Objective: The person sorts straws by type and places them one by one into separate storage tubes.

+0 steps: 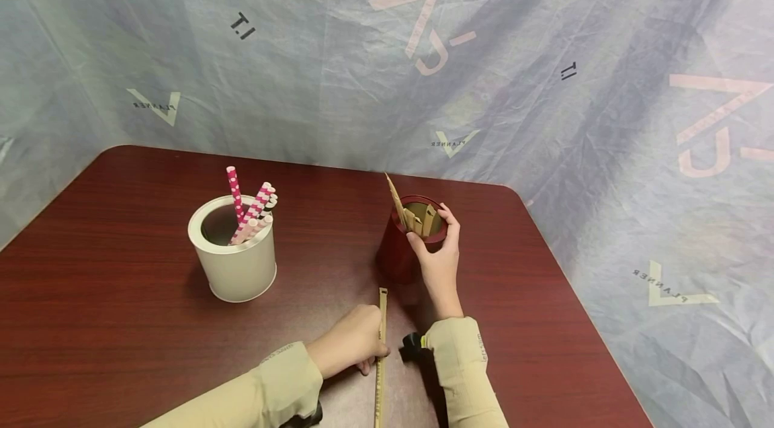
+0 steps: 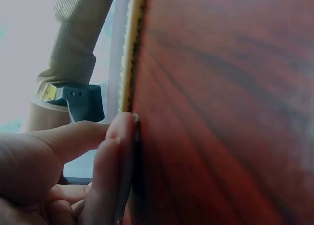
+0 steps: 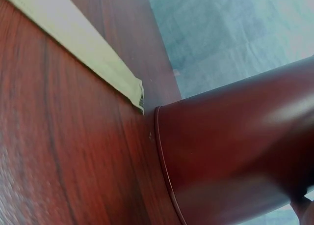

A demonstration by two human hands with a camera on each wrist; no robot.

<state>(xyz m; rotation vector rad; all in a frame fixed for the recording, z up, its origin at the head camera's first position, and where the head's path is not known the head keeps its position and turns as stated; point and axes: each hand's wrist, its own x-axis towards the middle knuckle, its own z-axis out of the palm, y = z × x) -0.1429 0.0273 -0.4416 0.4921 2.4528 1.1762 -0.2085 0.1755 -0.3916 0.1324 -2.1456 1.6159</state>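
A long, narrow tan paper sleeve [image 1: 379, 388] with toothed edges [image 2: 129, 53] lies lengthwise in front of a dark red can [image 1: 396, 254]. My left hand [image 1: 353, 337] pinches it partway along, between thumb and fingers, low over the table. In the right wrist view the sleeve's far end [image 3: 125, 85] points at the foot of the can [image 3: 221, 146]. At the can's rim, my right hand [image 1: 441, 270] grips with the thumb on the near side and fingers around the right. Several tan paper pieces [image 1: 396, 199] stand inside, one leaning out at the left.
To the left stands a white can [image 1: 242, 273] holding several pink-and-white patterned straws [image 1: 259, 205]. Both cans are on a dark red wood-grain table [image 1: 121, 267]. Grey printed cloth [image 1: 302, 65] hangs behind it and along the sides. A black wrist camera [image 2: 86, 102] sits on the right sleeve.
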